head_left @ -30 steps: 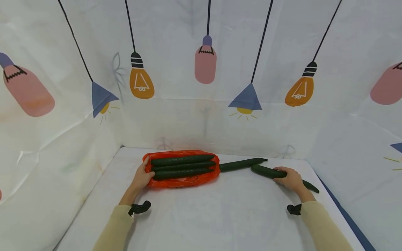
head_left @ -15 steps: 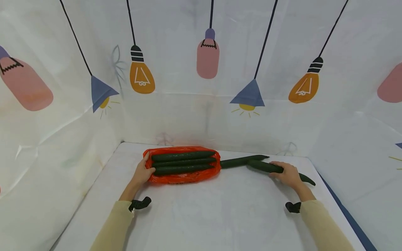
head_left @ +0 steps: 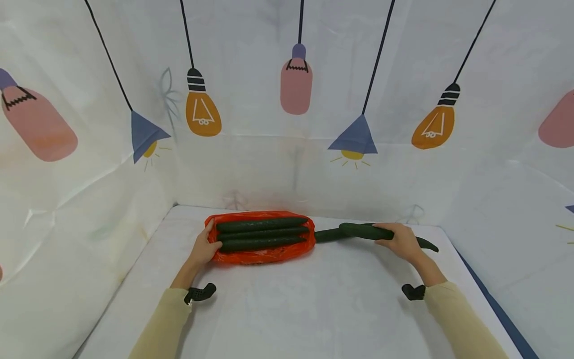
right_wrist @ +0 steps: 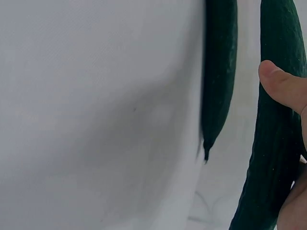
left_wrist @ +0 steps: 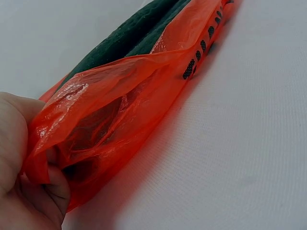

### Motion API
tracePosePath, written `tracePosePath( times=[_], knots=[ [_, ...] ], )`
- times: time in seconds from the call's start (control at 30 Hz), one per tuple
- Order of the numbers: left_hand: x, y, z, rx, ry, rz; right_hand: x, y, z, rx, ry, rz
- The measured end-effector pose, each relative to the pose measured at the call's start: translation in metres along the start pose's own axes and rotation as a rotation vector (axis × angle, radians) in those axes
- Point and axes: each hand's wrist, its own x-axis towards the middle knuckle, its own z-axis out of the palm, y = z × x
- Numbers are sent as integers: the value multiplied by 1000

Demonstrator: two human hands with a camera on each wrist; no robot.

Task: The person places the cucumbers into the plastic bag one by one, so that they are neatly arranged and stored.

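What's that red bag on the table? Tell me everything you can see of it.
The red bag looks like thin, shiny, slightly see-through plastic, crumpled, with a row of dark marks along one side. It lies lengthwise on the white table, open upward around three dark green cucumbers set side by side. The person's left hand grips its left end; at its right end, a loose cucumber appears to touch it.

Five cucumbers (head_left: 262,244) (at least), one red bag (head_left: 264,257), two hands (head_left: 204,248).
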Motion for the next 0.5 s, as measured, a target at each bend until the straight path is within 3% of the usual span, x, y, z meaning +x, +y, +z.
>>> tracePosePath(
  times=[0.23, 0.5],
  knots=[
    [-1, -1, 8, -10, -22, -41, 7, -20, 2, 23, 65, -105],
    [-1, 3, -2, 1, -26, -46, 37, -60, 16, 72, 48, -219]
  ],
)
